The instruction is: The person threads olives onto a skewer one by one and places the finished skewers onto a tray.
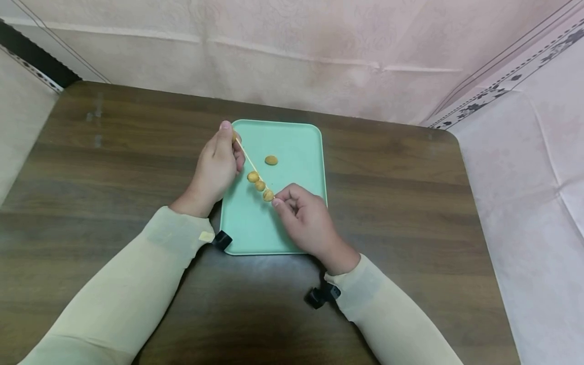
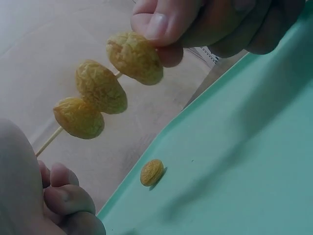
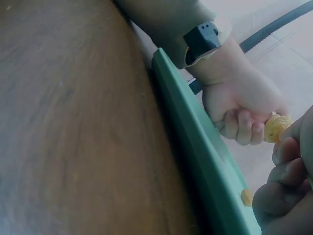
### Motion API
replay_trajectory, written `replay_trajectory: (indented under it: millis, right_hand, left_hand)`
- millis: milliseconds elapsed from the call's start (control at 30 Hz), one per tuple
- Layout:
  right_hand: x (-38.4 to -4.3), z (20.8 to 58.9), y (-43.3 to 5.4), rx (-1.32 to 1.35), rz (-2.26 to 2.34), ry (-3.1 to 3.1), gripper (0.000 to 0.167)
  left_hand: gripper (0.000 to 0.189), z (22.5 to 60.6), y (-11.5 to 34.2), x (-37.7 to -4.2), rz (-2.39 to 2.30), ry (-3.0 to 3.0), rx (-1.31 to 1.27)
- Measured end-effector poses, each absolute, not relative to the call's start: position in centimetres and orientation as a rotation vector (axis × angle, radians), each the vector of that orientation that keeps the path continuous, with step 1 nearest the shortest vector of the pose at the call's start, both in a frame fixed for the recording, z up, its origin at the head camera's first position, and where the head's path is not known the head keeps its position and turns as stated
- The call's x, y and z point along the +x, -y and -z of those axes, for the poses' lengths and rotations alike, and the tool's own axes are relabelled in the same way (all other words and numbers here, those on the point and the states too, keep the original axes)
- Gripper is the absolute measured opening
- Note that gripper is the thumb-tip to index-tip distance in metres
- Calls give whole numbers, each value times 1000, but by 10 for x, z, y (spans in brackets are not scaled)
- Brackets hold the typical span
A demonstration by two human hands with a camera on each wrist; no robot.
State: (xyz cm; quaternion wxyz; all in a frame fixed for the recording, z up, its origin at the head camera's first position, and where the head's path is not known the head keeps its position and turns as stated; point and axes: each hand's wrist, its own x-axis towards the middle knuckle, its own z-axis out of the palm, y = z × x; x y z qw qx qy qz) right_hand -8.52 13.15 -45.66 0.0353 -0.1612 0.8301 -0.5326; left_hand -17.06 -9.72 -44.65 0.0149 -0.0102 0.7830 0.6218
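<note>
A thin wooden skewer [image 1: 247, 155] slants above the mint-green tray [image 1: 296, 142], carrying three wrinkled yellow dried fruits [image 2: 100, 87] near its lower right end. My left hand [image 1: 218, 162] grips the upper end, and a bit of yellow shows at its fingertips. At the other end my right hand [image 1: 307, 215] pinches the last fruit [image 1: 268, 195] between thumb and forefinger; the skewer's tip is hidden there. One loose fruit [image 1: 271, 160] lies on the tray, also seen below the skewer in the left wrist view.
The tray rests on a dark wooden table [image 1: 388, 203]. Pale patterned cloth [image 1: 292, 56] hangs behind the table and at its sides. A small black camera sits at each wrist, the left one [image 1: 222, 240] beside the tray's near left corner.
</note>
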Motion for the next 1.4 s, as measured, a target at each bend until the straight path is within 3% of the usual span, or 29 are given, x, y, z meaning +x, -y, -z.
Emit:
replay_trajectory:
  millis: [1400]
  right_hand:
    - [-88, 476, -127, -468, 1726, -2566, 8]
  left_hand:
    - [75, 449, 85, -167, -1637, -2492, 75]
